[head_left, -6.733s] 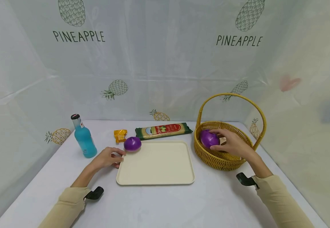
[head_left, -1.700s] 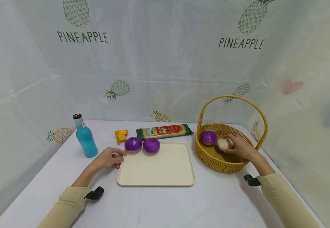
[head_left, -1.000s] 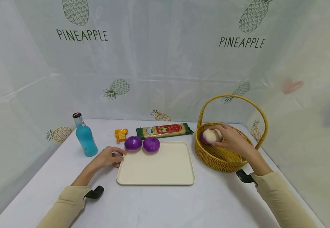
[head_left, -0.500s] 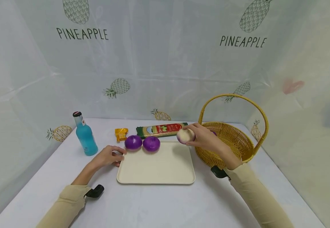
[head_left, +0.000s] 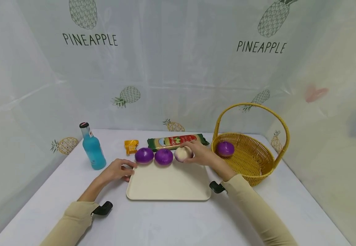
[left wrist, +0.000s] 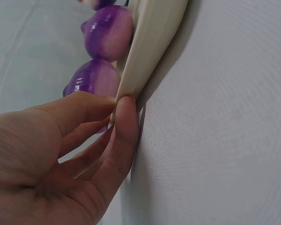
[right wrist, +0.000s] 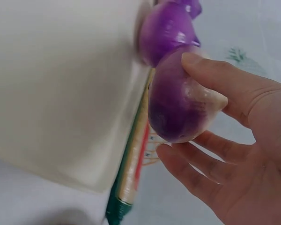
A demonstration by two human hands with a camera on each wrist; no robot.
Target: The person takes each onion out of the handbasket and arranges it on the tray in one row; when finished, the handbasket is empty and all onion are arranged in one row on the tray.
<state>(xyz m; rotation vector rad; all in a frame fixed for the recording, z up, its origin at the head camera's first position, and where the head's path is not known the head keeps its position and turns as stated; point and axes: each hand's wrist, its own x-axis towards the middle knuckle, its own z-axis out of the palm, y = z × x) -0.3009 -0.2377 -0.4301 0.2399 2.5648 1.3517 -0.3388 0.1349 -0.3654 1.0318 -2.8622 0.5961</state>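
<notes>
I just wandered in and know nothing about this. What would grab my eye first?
Probably the two glossy purple bulbs at the far left of the cream tray, with the right hand holding a white-and-purple bulb beside them. Next, perhaps the bright blue bottle to the tray's left and the tall-handled wicker basket to its right.

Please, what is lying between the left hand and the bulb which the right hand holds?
A first purple bulb, then a second purple bulb beside it, at the far edge of the tray; the head view shows this.
</notes>
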